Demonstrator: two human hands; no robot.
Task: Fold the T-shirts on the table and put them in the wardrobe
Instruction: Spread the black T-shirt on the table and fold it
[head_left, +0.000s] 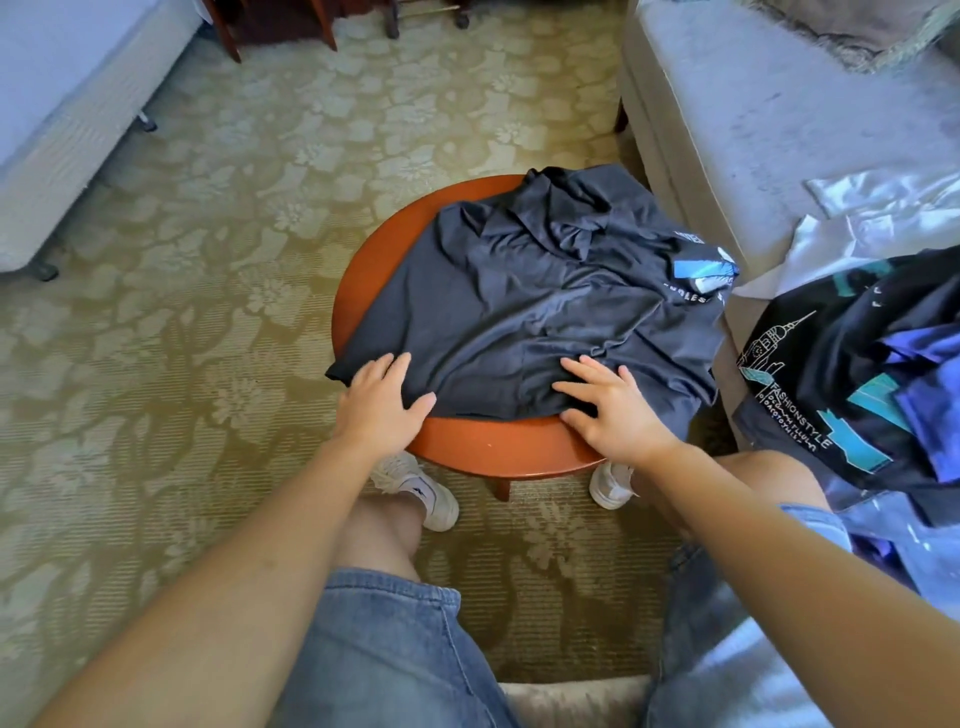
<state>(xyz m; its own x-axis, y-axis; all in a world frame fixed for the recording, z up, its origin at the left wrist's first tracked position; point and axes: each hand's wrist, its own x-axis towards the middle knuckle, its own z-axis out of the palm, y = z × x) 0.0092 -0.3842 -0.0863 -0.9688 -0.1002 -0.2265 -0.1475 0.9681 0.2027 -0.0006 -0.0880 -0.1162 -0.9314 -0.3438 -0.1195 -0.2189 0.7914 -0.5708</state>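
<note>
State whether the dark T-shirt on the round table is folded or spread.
Spread, rumpled: dark T-shirt drapes over the round table; left hand, right hand press it.

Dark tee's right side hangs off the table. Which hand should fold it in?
Right, probably. The right hand lies flat on the dark tee beside the part hanging off the round table; the left hand rests at the opposite hem corner.

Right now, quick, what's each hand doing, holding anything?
Left hand: open, fingers flat on the near edge of the dark T-shirt, holding nothing.
Right hand: open, fingers spread, pressing on the same shirt, holding nothing.
</note>
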